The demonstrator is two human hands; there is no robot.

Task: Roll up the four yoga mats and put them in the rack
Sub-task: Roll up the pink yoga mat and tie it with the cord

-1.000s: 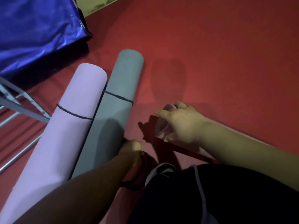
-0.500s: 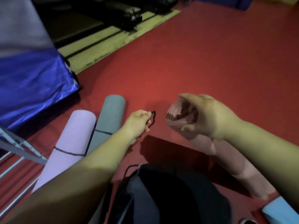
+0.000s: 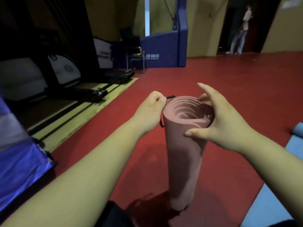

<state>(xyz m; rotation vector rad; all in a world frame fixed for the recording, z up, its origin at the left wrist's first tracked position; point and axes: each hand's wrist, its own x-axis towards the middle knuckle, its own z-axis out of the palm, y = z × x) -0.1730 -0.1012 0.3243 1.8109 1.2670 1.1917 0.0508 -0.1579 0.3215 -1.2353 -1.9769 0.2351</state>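
Up it comes: the pink mat (image 3: 183, 154) now stands on end on the red floor (image 3: 229, 82). Right hand (image 3: 224, 123) wraps its top; left hand (image 3: 150, 112) pinches what looks like a black band (image 3: 170, 97). Next, stretch that over the rim.

Gym hall: red sports floor (image 3: 229, 82), blue padded barrier (image 3: 164, 51).

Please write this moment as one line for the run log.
pink mat: rolled, upright on red floor | right hand: grips top | left hand: pinches black band at rim | blue mat: still flat
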